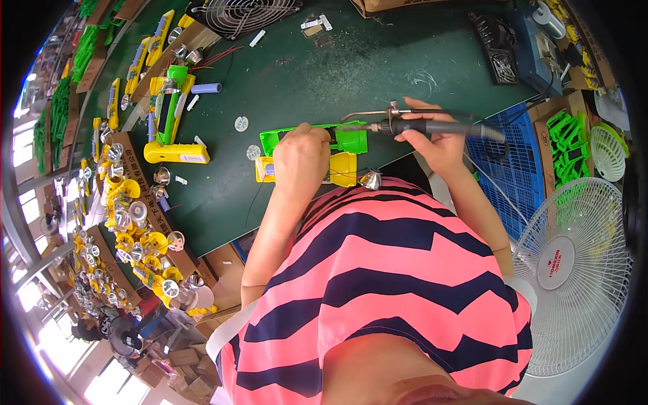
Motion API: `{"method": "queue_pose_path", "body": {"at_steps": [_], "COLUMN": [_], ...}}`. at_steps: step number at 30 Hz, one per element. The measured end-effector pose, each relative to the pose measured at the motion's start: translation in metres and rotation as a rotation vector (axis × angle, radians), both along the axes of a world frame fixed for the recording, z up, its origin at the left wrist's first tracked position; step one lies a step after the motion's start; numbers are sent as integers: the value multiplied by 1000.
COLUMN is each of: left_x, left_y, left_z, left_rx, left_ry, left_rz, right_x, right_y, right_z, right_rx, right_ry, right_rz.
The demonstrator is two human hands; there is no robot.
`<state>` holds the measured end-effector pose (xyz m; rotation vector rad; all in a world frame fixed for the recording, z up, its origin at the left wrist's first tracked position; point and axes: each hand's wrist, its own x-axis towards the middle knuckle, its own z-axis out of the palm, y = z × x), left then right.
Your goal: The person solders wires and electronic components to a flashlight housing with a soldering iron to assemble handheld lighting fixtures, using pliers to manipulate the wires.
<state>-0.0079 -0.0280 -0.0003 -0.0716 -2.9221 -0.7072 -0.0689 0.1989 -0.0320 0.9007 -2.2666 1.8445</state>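
Note:
My right hand (435,138) grips a soldering iron (442,127) with a thin metal solder-feed tube (364,113) along it. The iron's tip points left, over a green plastic housing (352,140). My left hand (302,156) lies across that housing, its fingers curled and closed. Its fingertips are mostly hidden, so whatever they pinch does not show. Below the green part, closer to my body, lies a yellow flashlight housing (344,169), partly covered by the left hand. A shiny reflector cup (370,179) sits at its right end.
To the left lie a yellow flashlight body (177,154), a purple battery cell (206,88) and many yellow parts with reflectors (128,216). A black fan grille (243,17) is at the back. On the right are a blue crate (503,169), green parts (568,145) and a white fan (574,277).

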Motion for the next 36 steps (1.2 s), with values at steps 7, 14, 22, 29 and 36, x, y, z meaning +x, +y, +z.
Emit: {"method": "queue_pose_path", "body": {"at_steps": [7, 14, 22, 29, 36], "left_x": [-3, -4, -3, -3, -3], "left_y": [-1, -3, -1, 0, -1], "left_z": [-1, -3, -2, -1, -3], "left_rx": [-10, -6, -49, -35, -25], "left_ry": [-31, -24, -25, -23, -4], "left_rz": [-17, -27, -32, -28, -25], "right_x": [7, 8, 12, 19, 46], "right_y": [-12, -17, -19, -13, -14], "right_z": [-6, -13, -15, -7, 0], "right_rx": [-232, -217, -270, -184, -266], "right_ry": [-451, -448, -471, -461, -289], "right_rz": [-10, -10, -33, -22, -12]}}
